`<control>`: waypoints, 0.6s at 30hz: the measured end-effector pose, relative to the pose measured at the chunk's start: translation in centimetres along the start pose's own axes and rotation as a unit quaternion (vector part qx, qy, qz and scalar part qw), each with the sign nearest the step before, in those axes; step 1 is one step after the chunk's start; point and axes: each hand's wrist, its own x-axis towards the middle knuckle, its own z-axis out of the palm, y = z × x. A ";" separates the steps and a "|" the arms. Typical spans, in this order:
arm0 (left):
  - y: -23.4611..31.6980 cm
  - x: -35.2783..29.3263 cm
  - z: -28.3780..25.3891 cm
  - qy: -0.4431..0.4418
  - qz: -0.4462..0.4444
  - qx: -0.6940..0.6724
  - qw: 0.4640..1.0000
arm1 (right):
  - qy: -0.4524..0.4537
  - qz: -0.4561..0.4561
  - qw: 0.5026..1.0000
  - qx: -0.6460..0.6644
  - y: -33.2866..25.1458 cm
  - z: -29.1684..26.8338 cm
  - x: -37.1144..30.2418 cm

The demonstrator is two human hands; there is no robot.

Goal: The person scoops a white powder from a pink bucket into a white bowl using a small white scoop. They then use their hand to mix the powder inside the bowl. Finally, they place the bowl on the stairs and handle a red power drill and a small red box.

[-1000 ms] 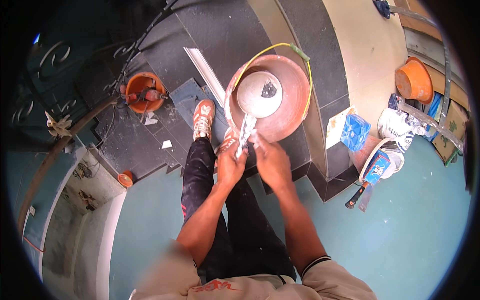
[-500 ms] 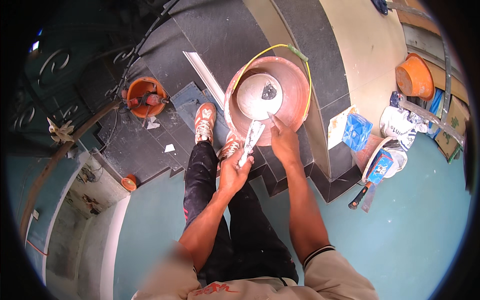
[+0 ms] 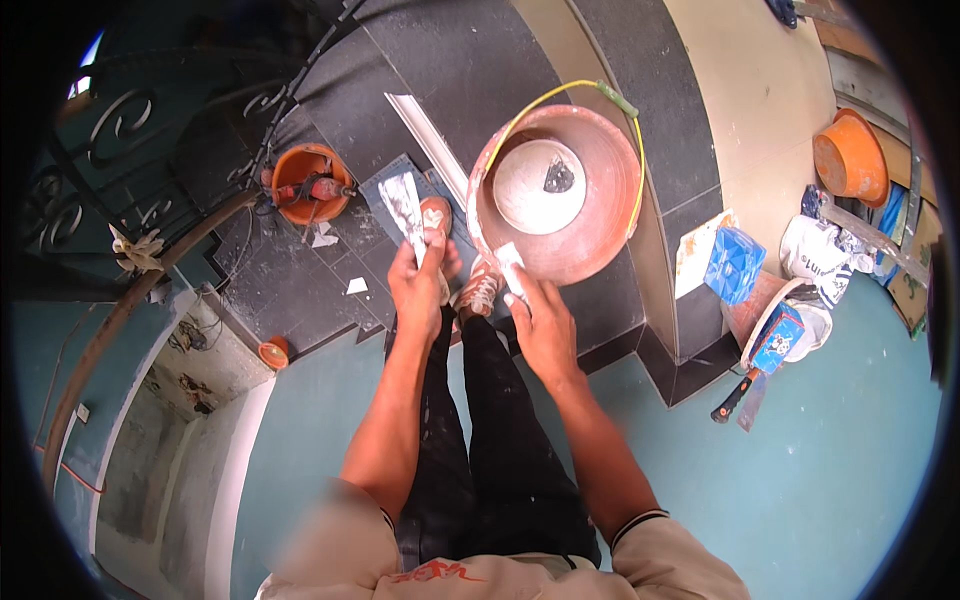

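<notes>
- Left hand (image 3: 418, 285): fingers closed around the near end of a scraper (image 3: 401, 205), flat, its wide end smeared white and pointing far; held left of the large bucket, above the shoes.
- Right hand (image 3: 545, 330): thumb and fingers gripping a small white-coated piece (image 3: 509, 262), kind unclear; held at the bucket's near left rim, contact uncertain.
- Large bucket (image 3: 612, 215): reddish, on dark tiles ahead of the right hand; pale round area inside with a grey patch; yellow bail handle with green grip (image 3: 619, 102).
- Moulding strip (image 3: 428, 143): white, left of the large bucket.
- Shoes (image 3: 484, 290): one pair, orange and white, near the bucket.
- Orange bucket (image 3: 292, 160): far left, containing a red power tool (image 3: 325, 188).
- Small orange pot (image 3: 273, 352): left, nearer.
- Blue package (image 3: 736, 268): right of the large bucket.
- Putty knife (image 3: 736, 397): black-and-orange handle, nearer on the right.
- White bag (image 3: 808, 248): right, printed.
- Orange basin (image 3: 848, 158): far right, tilted.
</notes>
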 end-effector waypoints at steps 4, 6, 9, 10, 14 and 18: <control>5.1 8.4 4.0 -0.142 0.116 0.120 0.976 | 0.076 -0.036 0.996 0.024 -0.5 3.7 -1.5; 7.8 11.3 6.5 -0.179 0.178 0.297 0.921 | 0.089 -0.042 0.994 0.036 -1.2 5.3 -1.6; 10.0 11.9 8.9 -0.232 0.211 0.443 0.840 | 0.089 -0.001 0.992 0.093 -2.7 6.5 -1.6; 10.2 11.4 9.3 -0.240 0.204 0.441 0.840 | 0.110 0.029 0.982 0.153 -3.3 6.6 -1.8; 9.7 7.7 9.1 -0.220 0.087 0.421 0.876 | 0.171 0.091 0.930 0.312 -5.0 5.0 -3.4; 7.6 4.1 8.3 -0.160 0.129 0.283 0.937 | 0.182 0.106 0.951 0.227 -6.4 2.9 -5.5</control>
